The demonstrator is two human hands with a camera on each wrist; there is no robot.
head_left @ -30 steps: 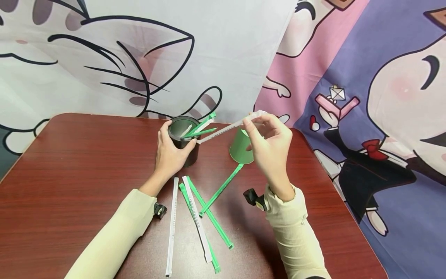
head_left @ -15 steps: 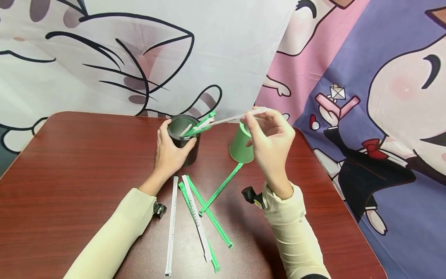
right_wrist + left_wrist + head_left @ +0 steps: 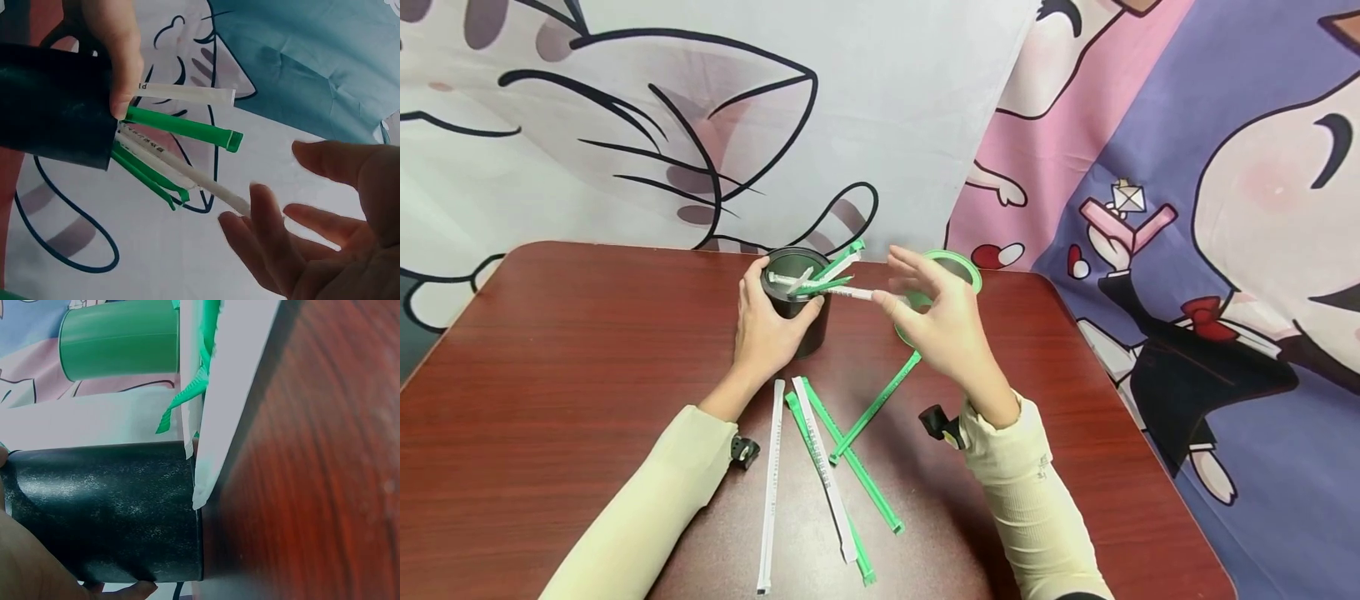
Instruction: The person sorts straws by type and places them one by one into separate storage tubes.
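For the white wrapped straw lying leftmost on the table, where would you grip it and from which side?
Pinch the white wrapped straw near its middle, coming straight down from above. It lies flat on the table, apart from the crossed green and white straws beside it, so fingers should fit along both long edges.

On the table (image 3: pixel 550 350) the black can (image 3: pixel 797 312) stands at the far middle, the left hand (image 3: pixel 763 329) around it, several wrapped straws (image 3: pixel 831 271) in it. The cup (image 3: pixel 936 292) stands just right of it, behind the right hand (image 3: pixel 943 333). 5 loose straws (image 3: pixel 827 454) lie nearer, between both forearms
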